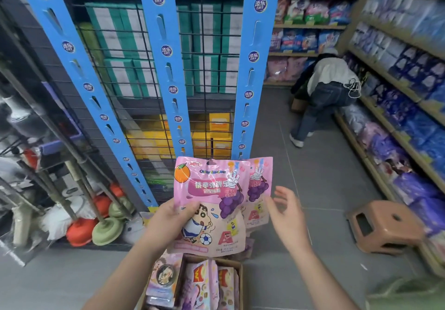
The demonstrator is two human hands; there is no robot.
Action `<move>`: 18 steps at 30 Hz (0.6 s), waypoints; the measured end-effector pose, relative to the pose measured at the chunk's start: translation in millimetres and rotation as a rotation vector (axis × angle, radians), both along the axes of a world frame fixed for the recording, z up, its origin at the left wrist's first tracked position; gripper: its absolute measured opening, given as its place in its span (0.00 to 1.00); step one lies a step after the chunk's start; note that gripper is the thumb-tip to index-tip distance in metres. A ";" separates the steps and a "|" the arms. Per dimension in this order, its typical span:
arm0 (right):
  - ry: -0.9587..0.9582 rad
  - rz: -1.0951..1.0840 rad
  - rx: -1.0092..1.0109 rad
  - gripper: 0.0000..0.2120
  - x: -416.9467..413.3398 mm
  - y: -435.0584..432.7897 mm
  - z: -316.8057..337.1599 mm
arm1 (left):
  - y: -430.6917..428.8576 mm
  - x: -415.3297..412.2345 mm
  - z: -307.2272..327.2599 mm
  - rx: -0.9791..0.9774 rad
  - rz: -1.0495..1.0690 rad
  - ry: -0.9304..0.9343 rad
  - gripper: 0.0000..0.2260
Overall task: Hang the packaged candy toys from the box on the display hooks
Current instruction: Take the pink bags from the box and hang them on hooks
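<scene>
Fingers (190,207) of left hand (168,223) pinching pink candy packets (212,203) upright above the near cardboard box (240,283), right hand (289,215) spread open just right, not touching, blue hook strips (168,68) beyond, rear packet mostly hidden, hooks too small to discern

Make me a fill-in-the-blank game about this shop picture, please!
1. The left hand holds pink candy packets with an orange and purple ______ printed on them.
2. The right hand is open beside the packets and holds ______.
3. More packets wait in the cardboard ______ at the bottom of the picture.
4. The tall display strips in front of the wire grid are coloured ______.

Missing words: grapes; nothing; box; blue
</scene>
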State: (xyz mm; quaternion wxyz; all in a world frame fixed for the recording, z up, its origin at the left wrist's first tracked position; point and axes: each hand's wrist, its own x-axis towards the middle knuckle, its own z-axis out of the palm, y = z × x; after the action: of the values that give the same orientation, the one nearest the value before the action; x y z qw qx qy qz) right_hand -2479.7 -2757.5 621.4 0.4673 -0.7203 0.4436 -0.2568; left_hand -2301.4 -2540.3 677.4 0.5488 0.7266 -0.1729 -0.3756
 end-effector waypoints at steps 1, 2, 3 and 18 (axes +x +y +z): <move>-0.034 0.043 0.016 0.17 -1.3 6.9 9.9 | -5.5 -0.5 1.9 -0.006 -0.018 -0.002 0.11; -0.069 0.101 0.064 0.14 -1.7 12.9 19.2 | -10.9 -1.3 3.7 -0.018 -0.034 0.003 0.11; -0.086 0.166 0.130 0.13 -1.4 18.1 25.4 | -15.9 -1.8 5.6 -0.027 -0.051 0.007 0.11; -0.306 0.059 0.192 0.17 14.5 10.4 63.6 | -64.2 3.9 42.7 -0.237 -0.182 -0.114 0.12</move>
State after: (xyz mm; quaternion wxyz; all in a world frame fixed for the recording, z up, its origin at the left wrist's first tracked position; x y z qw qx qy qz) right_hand -2465.2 -2747.1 685.0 0.6032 -0.6377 0.3687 -0.3060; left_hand -2297.5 -2604.5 720.1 0.5836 0.6583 -0.3120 -0.3588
